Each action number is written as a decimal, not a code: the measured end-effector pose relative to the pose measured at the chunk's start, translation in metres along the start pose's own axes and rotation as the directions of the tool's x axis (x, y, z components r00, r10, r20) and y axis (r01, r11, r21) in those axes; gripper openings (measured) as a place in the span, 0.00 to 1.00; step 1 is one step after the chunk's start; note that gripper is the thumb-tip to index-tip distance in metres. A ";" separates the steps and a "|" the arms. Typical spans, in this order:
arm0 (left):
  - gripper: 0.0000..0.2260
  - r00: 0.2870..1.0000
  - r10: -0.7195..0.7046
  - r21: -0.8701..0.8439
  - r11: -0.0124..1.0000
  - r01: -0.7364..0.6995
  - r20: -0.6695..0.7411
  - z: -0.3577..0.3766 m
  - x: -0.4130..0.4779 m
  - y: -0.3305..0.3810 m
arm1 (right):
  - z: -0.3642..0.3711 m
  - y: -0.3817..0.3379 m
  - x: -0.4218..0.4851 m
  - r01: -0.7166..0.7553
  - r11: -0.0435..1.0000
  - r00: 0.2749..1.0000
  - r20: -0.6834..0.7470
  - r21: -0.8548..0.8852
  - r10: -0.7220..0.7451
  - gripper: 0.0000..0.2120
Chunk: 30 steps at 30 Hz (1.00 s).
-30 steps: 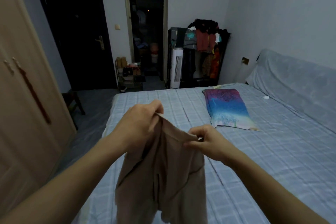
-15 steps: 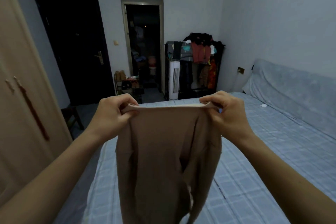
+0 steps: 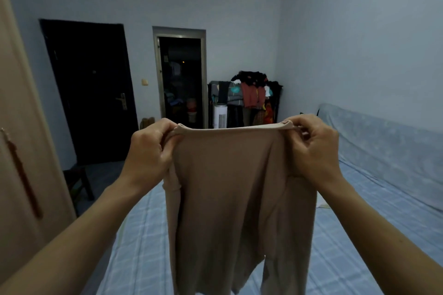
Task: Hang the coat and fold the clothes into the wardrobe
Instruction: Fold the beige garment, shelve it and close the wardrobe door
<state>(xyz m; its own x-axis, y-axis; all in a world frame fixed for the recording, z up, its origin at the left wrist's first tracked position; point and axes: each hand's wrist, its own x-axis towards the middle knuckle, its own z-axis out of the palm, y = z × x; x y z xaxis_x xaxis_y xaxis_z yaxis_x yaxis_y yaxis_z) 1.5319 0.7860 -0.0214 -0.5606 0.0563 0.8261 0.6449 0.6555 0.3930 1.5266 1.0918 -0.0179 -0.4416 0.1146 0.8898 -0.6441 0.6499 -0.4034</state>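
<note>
Beige garment [image 3: 235, 187] clamped in left grip [image 3: 149, 153], right grip [image 3: 314, 148]; hides bed [image 3: 359, 235]; wardrobe [image 3: 21, 151] left.

The beige garment [image 3: 235, 187] I hold is soft, matt knitted cloth, the bed sheet [image 3: 359, 235] checked woven fabric, the wardrobe door [image 3: 21, 151] smooth pale wood.

Head-height view, forward across bed [image 3: 359, 235]

Home bedroom: bed [image 3: 383, 223], wardrobe [image 3: 21, 151], laden clothes rack [image 3: 249, 98].
</note>
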 end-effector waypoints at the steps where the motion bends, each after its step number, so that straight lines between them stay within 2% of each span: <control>1: 0.03 1.000 -0.005 -0.021 1.000 0.005 -0.002 0.000 -0.001 0.001 | -0.002 0.000 -0.001 0.011 1.000 1.000 0.009 0.001 -0.011 0.06; 3: 0.05 0.997 -0.076 -0.135 0.988 0.076 0.004 0.001 -0.002 0.004 | -0.005 -0.002 -0.002 0.017 0.999 1.000 0.017 0.030 -0.017 0.06; 6: 0.07 0.970 -0.230 -0.423 0.874 0.240 0.076 0.005 -0.003 0.014 | -0.009 -0.005 -0.003 0.036 0.988 0.999 0.034 0.151 -0.041 0.06; 8: 0.06 0.966 -0.236 -0.508 0.822 0.258 0.108 0.005 -0.002 0.020 | -0.011 -0.009 -0.003 0.068 0.970 0.994 0.069 0.232 -0.086 0.06; 16: 0.08 0.969 -0.086 -0.611 0.762 0.215 0.234 -0.002 0.012 0.015 | -0.011 -0.007 0.010 0.121 0.946 0.983 0.094 0.301 -0.156 0.07; 19: 0.04 0.973 -0.041 -0.535 0.830 0.159 0.226 0.002 0.018 0.010 | -0.004 -0.010 0.012 0.178 0.947 0.970 0.115 0.266 -0.214 0.09; 25: 0.07 0.955 0.081 -0.433 0.900 0.052 0.284 0.008 0.031 0.034 | 0.013 -0.029 0.011 0.214 0.922 0.937 0.199 0.322 -0.287 0.06; 30: 0.09 0.943 0.098 -0.479 0.875 0.071 0.318 0.024 0.029 0.056 | 0.028 -0.043 0.007 0.218 0.896 0.925 0.210 0.387 -0.316 0.05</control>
<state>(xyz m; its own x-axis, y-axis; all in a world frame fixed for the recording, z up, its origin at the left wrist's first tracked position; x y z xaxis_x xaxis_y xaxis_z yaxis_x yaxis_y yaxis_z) 1.5393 0.8423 0.0153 -0.6307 0.3565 0.6892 0.7734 0.2168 0.5956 1.5338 1.0431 -0.0001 -0.3363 -0.2570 0.9060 -0.9151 0.3166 -0.2499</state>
